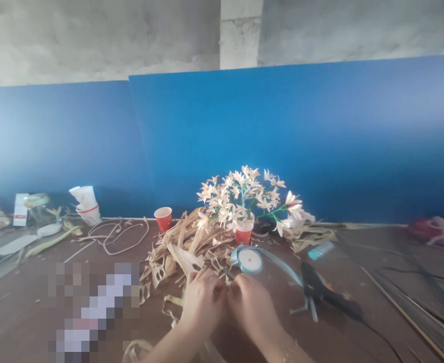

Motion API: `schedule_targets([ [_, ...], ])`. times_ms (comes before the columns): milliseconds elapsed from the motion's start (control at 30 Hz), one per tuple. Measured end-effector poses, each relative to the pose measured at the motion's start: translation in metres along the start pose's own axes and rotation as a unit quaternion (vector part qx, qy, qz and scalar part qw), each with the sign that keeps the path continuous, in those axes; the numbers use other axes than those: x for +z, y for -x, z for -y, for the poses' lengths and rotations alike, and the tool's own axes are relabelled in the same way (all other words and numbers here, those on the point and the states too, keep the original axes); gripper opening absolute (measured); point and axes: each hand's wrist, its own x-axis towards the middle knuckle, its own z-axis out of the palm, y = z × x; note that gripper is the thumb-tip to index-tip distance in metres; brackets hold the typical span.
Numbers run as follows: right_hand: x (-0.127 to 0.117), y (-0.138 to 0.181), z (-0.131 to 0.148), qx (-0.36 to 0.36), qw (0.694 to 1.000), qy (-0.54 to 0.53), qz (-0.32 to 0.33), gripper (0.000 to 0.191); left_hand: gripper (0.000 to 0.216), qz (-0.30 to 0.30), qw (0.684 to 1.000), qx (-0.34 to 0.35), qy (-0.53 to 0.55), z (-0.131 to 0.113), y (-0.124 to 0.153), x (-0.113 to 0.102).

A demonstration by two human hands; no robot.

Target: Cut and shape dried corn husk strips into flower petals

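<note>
My left hand (203,300) and my right hand (251,305) are close together above the brown table, fingers curled and pinched toward each other. Whatever is between the fingertips is too small and hidden to make out. Just beyond my left hand lies a heap of dry corn husks (186,234), with one pale broad strip reaching toward my knuckles. A spool of light blue ribbon (250,261) sits past my right hand, its loose tail running right. Behind it, a red paper cup (243,236) holds a bunch of cream husk flowers (240,189) on green stems.
A black glue gun (330,297) with a cord lies to the right, near thin rods (407,317). Another red cup (164,220), a white cable (119,239) and white cups (88,206) stand or lie left. A blue panel (222,131) closes off the back.
</note>
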Motion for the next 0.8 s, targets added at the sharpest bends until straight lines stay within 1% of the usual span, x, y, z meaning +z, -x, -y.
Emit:
schedule_targets([
  [133,0.001,0.002,0.000,0.011,0.999,0.031,-0.011,0.015,0.017,-0.014,1.000,-0.007,-0.005,0.000,0.002,0.001],
  [200,0.000,0.002,-0.004,0.029,0.998,0.049,-0.018,0.013,0.018,-0.025,1.000,-0.012,-0.010,0.001,0.001,-0.001],
  [267,-0.003,0.001,-0.011,0.053,0.997,0.048,-0.024,0.011,0.018,-0.038,0.999,-0.021,-0.014,0.002,-0.001,-0.005],
  [300,-0.004,0.000,-0.014,0.058,0.998,0.032,-0.023,0.010,0.019,-0.043,0.999,-0.026,-0.013,0.003,-0.002,-0.007],
  [333,-0.004,-0.001,-0.017,0.053,0.998,0.005,-0.020,0.010,0.019,-0.044,0.999,-0.029,-0.009,0.004,-0.003,-0.008],
  [400,-0.004,-0.003,-0.021,0.017,0.998,-0.064,-0.014,0.007,0.018,-0.037,0.999,-0.027,0.005,0.004,-0.005,-0.009],
  [500,-0.001,-0.004,-0.020,-0.027,0.992,-0.123,-0.002,0.013,0.015,-0.019,1.000,-0.012,0.019,0.004,-0.005,-0.007],
  [567,0.000,-0.003,-0.016,-0.027,0.992,-0.119,0.016,0.009,0.014,-0.011,1.000,-0.002,0.015,0.004,-0.004,-0.004],
  [633,0.000,-0.003,-0.012,-0.022,0.994,-0.098,0.032,0.012,0.014,-0.010,1.000,0.002,0.008,0.003,-0.002,-0.001],
  [700,-0.001,-0.002,-0.009,-0.023,0.997,-0.072,0.028,0.014,0.013,-0.016,1.000,-0.002,0.002,0.003,-0.001,0.001],
  [800,-0.001,-0.002,-0.005,-0.025,0.999,-0.043,0.004,0.014,0.013,-0.024,1.000,-0.013,-0.002,0.003,0.001,0.002],
])
